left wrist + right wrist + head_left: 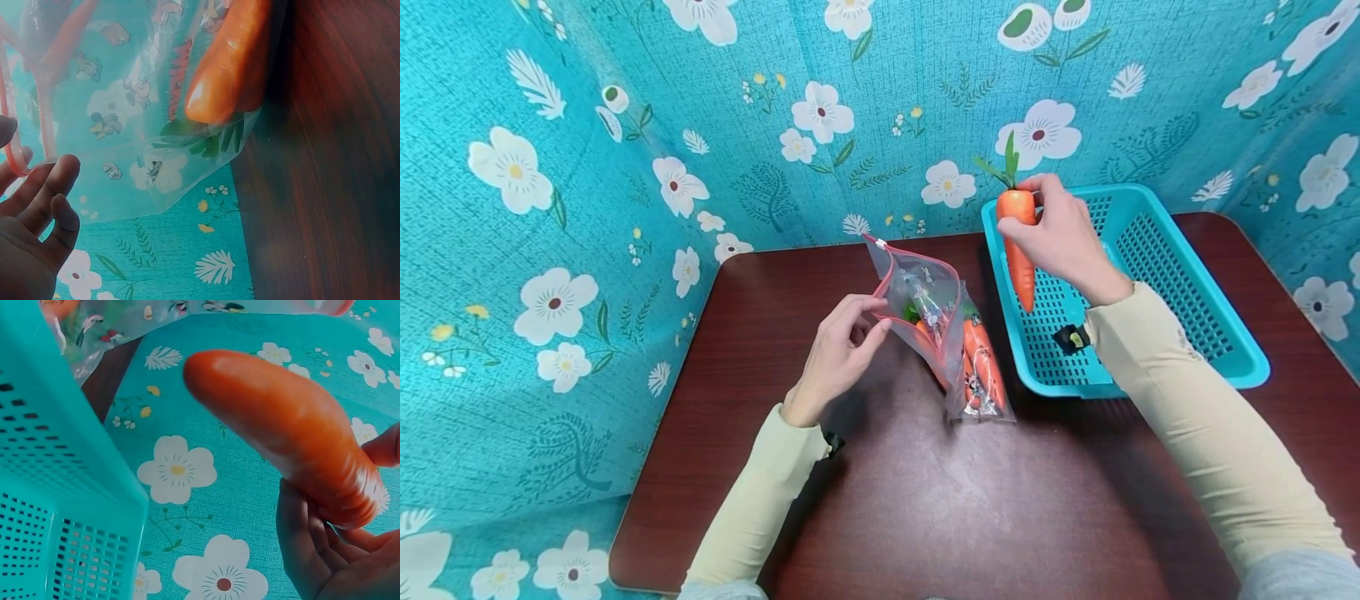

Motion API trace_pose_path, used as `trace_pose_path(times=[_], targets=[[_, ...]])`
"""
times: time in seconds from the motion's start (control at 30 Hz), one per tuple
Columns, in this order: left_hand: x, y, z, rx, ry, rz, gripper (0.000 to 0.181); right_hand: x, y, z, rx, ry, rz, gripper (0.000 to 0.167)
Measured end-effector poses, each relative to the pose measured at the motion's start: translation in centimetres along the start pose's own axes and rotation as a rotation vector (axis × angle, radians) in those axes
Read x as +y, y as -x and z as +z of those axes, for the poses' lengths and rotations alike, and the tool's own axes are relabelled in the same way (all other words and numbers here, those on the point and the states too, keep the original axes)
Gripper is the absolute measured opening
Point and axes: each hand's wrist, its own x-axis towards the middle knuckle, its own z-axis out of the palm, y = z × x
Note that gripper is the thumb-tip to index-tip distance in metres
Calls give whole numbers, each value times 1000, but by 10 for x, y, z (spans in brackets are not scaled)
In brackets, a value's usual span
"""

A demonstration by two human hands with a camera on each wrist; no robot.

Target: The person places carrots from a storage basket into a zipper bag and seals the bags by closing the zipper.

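An orange carrot [1018, 250] with green leaves hangs tip down above the basket's left side, its top end gripped between the thumb and fingers of my right hand [1063, 237]. The same carrot [281, 425] fills much of the right wrist view. My left hand [842, 350] pinches the red-edged rim of a clear printed zip bag [917, 275], whose mouth gapes. Inside the bag, carrots [983, 358] with green tops show through the plastic. The left wrist view has my left hand [37, 219] at the bag's rim and an orange carrot [231, 69] inside.
A turquoise perforated basket [1217, 333] stands at the right of the dark brown table [880, 500]. Behind and to the left hangs a turquoise flowered cloth [760, 125]. The bag lies just left of the basket's wall.
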Motion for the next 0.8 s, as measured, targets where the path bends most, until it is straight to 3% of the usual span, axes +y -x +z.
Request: trace_pose_path(times=[0.8], targets=[[0, -2, 2, 2, 24, 13, 30, -24, 8, -6, 66, -110, -42, 61]])
